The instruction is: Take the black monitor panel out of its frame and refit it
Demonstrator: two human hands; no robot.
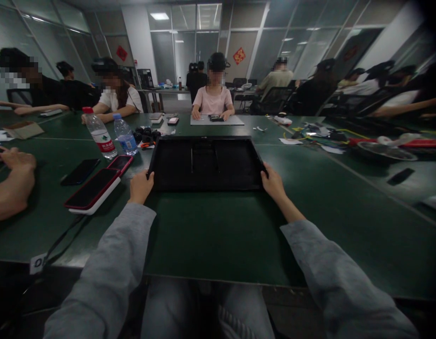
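A wide black rectangular panel (171, 167) with a raised rim, like a shallow tray or a screen housing, lies in front of me over the green table (218, 235). Two thin upright lines and a darker recess show near its middle. My left hand (142, 184) is closed on its left edge, thumb on the rim. On the opposite side, my right hand (273, 181) grips the right edge the same way. The fingers under the panel are hidden. Whether it rests flat or is slightly lifted, I cannot tell.
Left of the panel are a red-capped bottle (100, 134), a blue-capped bottle (125, 135), a black phone (80, 172) and a red-edged phone (92, 188) on a white block. Another person's hand (16, 165) is far left. Cables (320, 134) and a wire-guarded fan head (385, 149) lie right.
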